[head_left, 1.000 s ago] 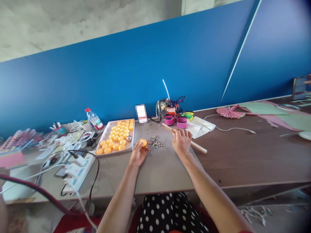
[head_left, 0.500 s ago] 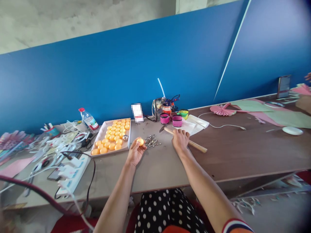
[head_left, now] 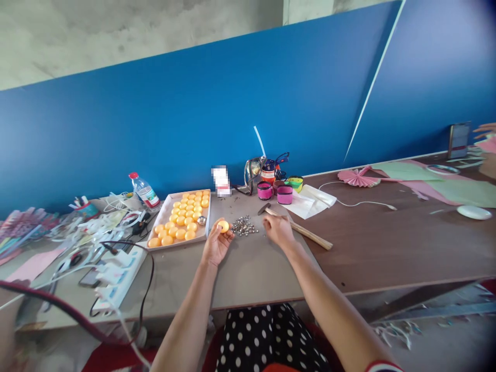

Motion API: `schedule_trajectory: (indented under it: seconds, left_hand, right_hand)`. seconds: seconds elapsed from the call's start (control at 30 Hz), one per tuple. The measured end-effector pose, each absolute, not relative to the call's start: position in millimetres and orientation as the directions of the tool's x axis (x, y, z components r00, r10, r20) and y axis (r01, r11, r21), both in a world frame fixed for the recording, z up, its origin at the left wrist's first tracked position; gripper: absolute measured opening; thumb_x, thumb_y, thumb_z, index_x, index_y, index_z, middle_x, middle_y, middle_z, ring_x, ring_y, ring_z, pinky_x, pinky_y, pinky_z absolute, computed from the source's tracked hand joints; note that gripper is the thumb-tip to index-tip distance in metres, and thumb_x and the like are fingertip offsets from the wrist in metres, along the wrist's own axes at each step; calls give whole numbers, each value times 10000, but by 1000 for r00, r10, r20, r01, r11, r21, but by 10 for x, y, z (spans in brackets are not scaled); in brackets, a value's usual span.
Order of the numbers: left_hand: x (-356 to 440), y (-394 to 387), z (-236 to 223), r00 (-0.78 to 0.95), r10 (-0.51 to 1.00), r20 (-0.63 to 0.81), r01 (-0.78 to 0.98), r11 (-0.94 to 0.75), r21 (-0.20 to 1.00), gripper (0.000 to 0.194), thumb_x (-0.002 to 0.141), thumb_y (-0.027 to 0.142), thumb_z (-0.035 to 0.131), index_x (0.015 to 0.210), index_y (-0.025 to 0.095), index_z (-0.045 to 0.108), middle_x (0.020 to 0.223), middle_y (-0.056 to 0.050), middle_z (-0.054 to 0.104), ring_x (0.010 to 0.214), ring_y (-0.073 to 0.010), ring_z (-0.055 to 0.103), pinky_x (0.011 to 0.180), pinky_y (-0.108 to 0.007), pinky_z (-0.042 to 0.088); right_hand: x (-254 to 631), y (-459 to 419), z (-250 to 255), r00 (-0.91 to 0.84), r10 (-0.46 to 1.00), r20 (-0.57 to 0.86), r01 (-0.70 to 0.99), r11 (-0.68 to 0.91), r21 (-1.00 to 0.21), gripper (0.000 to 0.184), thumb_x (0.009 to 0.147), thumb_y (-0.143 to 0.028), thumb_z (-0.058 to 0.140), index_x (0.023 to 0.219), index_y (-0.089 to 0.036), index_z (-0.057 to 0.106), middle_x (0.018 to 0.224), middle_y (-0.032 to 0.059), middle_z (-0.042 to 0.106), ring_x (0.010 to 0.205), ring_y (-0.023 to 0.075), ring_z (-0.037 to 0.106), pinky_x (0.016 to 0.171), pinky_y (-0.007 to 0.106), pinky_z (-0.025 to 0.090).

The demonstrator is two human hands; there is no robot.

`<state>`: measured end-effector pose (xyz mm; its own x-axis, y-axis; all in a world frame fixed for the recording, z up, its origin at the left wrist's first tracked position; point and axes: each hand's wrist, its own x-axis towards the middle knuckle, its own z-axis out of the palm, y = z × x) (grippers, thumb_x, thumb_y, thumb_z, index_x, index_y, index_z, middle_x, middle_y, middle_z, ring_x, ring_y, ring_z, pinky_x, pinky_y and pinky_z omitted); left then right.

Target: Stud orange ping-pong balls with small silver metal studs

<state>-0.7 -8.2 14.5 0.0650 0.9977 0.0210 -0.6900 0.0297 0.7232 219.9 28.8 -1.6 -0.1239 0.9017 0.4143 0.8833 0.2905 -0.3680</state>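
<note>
My left hand (head_left: 218, 243) is closed around an orange plastic ball (head_left: 223, 226), holding it above the table with the thumb and fingers. Just right of it lies a loose pile of small shiny metal pieces (head_left: 243, 226). My right hand (head_left: 277, 230) hovers at the right side of that pile, its fingers bent and their tips turned away from me. Behind the right hand, a hammer (head_left: 312, 236) with a wooden handle lies on the table, its dark head to the left. More orange balls (head_left: 180, 219) and one silver ball (head_left: 201, 220) fill a shallow white tray (head_left: 208, 227) on the left.
A water bottle (head_left: 145, 192) stands behind the tray. At left are a power strip (head_left: 120, 287), cables and strips. Pink bands (head_left: 284, 195) and white paper (head_left: 304, 204) lie behind the hammer. Another person's hand (head_left: 486, 132) shows at far right, near pink and green paper.
My right hand has let go of the hammer handle and moved left toward the metal pieces. The hammer stays on the table. My left hand keeps the ball in nearly the same place.
</note>
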Motion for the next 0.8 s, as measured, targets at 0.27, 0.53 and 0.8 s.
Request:
schedule_trajectory:
  seconds: [0.27,0.53,0.8]
  left_hand:
    - [-11,-71,169,38,998,-46,-731,59,680,322,786,255,575,1088,147,567,867,-88,655,723,-142,626,753,-315,512]
    - [-17,-71,170,82,996,-31,-753,82,653,345,756,187,569,1096,138,550,893,-101,657,825,-181,638,802,-347,504]
    - [-22,-67,147,81,997,-13,-721,68,689,377,749,144,584,1124,140,539,904,-94,665,835,-166,642,815,-317,500]
  right_hand:
    - [2127,227,73,-378,912,157,852,409,-326,161,770,-299,535,862,-224,644,866,33,685,840,181,595,756,283,327]
    - [2146,232,81,-374,918,130,849,395,-350,178,721,-197,512,835,-228,645,835,15,679,794,163,593,744,269,340]
    - [2189,297,19,-417,901,118,814,428,-393,228,694,-98,477,801,-201,650,850,25,691,811,158,594,751,253,342]
